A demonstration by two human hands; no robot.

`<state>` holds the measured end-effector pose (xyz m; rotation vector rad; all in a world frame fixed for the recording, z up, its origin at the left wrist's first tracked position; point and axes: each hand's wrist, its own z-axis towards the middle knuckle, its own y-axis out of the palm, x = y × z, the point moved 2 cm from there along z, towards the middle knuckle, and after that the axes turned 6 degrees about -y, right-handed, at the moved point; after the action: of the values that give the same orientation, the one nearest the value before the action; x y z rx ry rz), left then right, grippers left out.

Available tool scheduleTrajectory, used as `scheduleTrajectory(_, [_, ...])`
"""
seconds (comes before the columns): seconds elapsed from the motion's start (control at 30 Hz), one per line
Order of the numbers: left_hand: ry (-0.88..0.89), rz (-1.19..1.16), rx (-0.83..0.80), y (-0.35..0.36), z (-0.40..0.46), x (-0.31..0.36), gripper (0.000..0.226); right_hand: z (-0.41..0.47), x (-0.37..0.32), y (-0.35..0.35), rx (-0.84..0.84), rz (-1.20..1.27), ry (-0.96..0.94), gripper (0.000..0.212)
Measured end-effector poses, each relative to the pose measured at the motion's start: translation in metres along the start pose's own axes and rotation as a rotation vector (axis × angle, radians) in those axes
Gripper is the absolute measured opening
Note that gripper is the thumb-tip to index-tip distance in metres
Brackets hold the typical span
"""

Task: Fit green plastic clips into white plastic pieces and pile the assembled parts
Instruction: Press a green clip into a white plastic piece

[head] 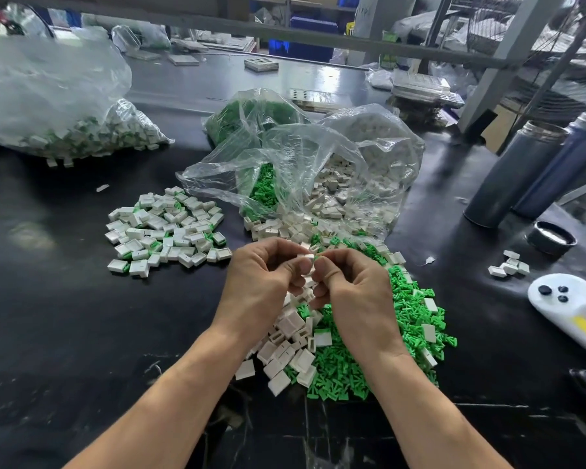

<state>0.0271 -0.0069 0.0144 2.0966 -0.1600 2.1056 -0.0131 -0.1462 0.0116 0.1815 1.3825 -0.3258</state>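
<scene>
My left hand [268, 275] and my right hand [349, 289] meet above the table, fingers curled. Between their fingertips they pinch one white plastic piece [306, 258]; a sliver of green shows at its right edge by my right fingers. More white pieces are tucked in my left hand's lower fingers. Below the hands lies a heap of loose green clips [410, 319] mixed with loose white pieces [291, 353]. A pile of assembled white-and-green parts [166, 225] lies to the left.
An open clear bag [318, 170] spills white pieces and green clips behind my hands. A large bag of assembled parts [65, 106] sits far left. Two dark cylinders [518, 170], a black lid [552, 236], a few white pieces [509, 265] and a white device [565, 299] stand right.
</scene>
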Motion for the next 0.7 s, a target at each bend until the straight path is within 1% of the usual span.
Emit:
scheduleTrajectory(0.07, [0.043, 0.052, -0.032, -0.001, 0.001, 0.002, 0.017, 0.002, 0.000, 0.000, -0.001, 0.022, 0.034, 0.010])
scheduleTrajectory(0.13, [0.111, 0.156, -0.059, -0.003, 0.002, 0.004, 0.028, 0.002, -0.001, 0.001, -0.003, 0.047, 0.046, 0.011])
scheduleTrajectory(0.23, [0.175, 0.285, -0.059, -0.007, 0.005, 0.005, 0.029, 0.003, -0.003, -0.001, -0.019, 0.080, 0.034, 0.013])
scheduleTrajectory(0.37, [0.190, 0.284, -0.060, -0.010, 0.004, 0.006, 0.027, 0.006, -0.006, -0.006, -0.118, 0.091, 0.038, 0.021])
scheduleTrajectory(0.5, [0.205, 0.291, -0.091, -0.010, 0.004, 0.007, 0.027, 0.010, -0.008, -0.013, -0.179, 0.114, 0.061, 0.020])
scheduleTrajectory(0.57, [0.221, 0.292, -0.062, -0.008, 0.004, 0.006, 0.029, 0.009, -0.006, -0.013, -0.187, 0.138, 0.080, 0.020])
scheduleTrajectory(0.7, [0.247, 0.241, 0.037, -0.002, 0.002, 0.002, 0.028, 0.005, -0.002, -0.007, -0.147, 0.254, 0.092, 0.019])
